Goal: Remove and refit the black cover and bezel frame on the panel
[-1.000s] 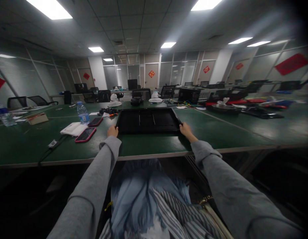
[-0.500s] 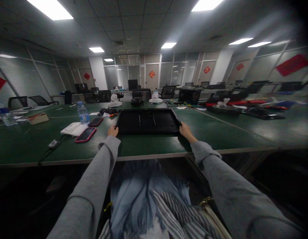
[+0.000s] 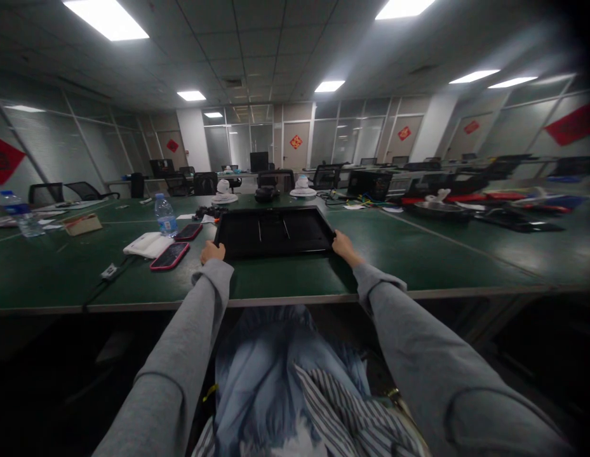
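A black rectangular tray-like frame [image 3: 295, 244] with a raised rim lies over the green table, with two thin light rods or lines across its inner face. At its near left corner, my left hand [image 3: 212, 252] is closed on the edge. My right hand [image 3: 346, 248] grips the right edge near the front corner. Fingers on the far side of the rim are partly hidden. Whether the frame rests fully on the table I cannot tell.
Left of the frame are a pink-edged phone [image 3: 170, 256], a second phone [image 3: 188, 232], an open notebook [image 3: 148, 245] and a water bottle [image 3: 166, 216]. Small white fans [image 3: 303, 187] stand behind. A metal pan [image 3: 440, 209] and clutter lie right on the green table [image 3: 285, 279].
The black frame and my right hand have shifted a little left relative to the table. Both hands keep hold of it. The view has turned slightly left.
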Available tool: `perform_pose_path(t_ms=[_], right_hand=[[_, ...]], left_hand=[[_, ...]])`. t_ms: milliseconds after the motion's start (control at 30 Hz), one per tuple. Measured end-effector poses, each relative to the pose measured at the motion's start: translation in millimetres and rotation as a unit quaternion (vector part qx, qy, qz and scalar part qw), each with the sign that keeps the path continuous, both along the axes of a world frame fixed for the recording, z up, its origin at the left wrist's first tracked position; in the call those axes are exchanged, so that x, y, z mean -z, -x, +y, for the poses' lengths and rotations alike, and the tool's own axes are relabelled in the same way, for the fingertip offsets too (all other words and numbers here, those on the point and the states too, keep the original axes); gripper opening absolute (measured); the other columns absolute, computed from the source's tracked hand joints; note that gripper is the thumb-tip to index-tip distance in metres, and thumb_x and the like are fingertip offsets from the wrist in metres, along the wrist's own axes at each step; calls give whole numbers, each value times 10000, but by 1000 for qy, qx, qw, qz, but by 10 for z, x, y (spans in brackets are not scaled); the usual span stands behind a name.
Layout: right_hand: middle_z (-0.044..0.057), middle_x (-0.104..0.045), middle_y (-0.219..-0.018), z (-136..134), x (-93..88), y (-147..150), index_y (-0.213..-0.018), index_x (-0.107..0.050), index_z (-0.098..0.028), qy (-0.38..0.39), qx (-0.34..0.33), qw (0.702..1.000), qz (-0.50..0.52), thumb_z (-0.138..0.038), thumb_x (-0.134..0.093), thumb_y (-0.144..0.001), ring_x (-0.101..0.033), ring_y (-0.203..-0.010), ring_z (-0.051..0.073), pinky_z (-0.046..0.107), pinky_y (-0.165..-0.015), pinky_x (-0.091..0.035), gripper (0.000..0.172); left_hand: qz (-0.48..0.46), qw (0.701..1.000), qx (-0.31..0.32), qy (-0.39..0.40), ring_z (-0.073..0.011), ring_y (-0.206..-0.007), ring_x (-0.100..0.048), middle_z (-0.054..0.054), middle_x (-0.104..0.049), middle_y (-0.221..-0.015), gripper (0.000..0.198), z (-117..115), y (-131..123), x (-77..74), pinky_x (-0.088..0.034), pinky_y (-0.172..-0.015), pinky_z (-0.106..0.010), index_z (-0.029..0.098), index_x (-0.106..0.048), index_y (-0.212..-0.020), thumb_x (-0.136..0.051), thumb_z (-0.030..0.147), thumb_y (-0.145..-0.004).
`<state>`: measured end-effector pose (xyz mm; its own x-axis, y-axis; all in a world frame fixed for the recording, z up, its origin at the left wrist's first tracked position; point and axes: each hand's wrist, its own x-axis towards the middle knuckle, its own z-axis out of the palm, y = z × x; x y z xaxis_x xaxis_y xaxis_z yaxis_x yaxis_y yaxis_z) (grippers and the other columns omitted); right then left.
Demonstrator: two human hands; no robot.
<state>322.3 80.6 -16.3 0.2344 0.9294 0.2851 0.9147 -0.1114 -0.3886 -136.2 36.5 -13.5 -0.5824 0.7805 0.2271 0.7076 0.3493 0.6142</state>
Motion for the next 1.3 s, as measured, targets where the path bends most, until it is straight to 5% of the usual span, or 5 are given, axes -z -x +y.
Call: perform_pose_path(t_ms=[667,900,1133,1300], right_hand=[[225,-609,-1253,-404,-133,-9,-1414,-528,-102,-24,53,997,50,-156,-399,-915,-572,-1202,306,432,-1003,-438,519],[262,-450,-1365,-564,-184,242,-1331,-534,-60,-154,136,979,8,-271,-394,-928,-392,-1304,379,502,-1033,-357,476],[236,-364,-1490,-575,-253,1076,-1413,-469,-93,-160,-45,986,-3,-324,-299,-982,-303,-1385,386,535,-1105,-264,518],[149,-254,-1619,-623,-211,1585,-1599,-209,-152,-94,-172,980,-22,-458,-260,-1008,-138,-1500,362,548,-1193,-97,668]], left_hand=[[-12,1000,7,2,-358,-1224,-576,-211,-645,-1272,397,-209,-70,-170,-397,-1013,-508,135,-573,-1218,-464,412,-955],[106,986,5,-132,-336,-1321,-444,-192,-557,-1368,395,-404,-366,-284,-302,-1089,-540,156,-535,-1301,-398,323,-970],[169,967,150,-122,-332,-1328,-405,-193,-524,-1389,425,-416,-1096,-357,-290,-1098,-541,172,-537,-1348,-396,342,-985],[208,952,194,-110,-329,-1345,-404,-186,-493,-1451,472,-365,-1319,-273,-287,-1118,-528,174,-554,-1373,-434,403,-979]])
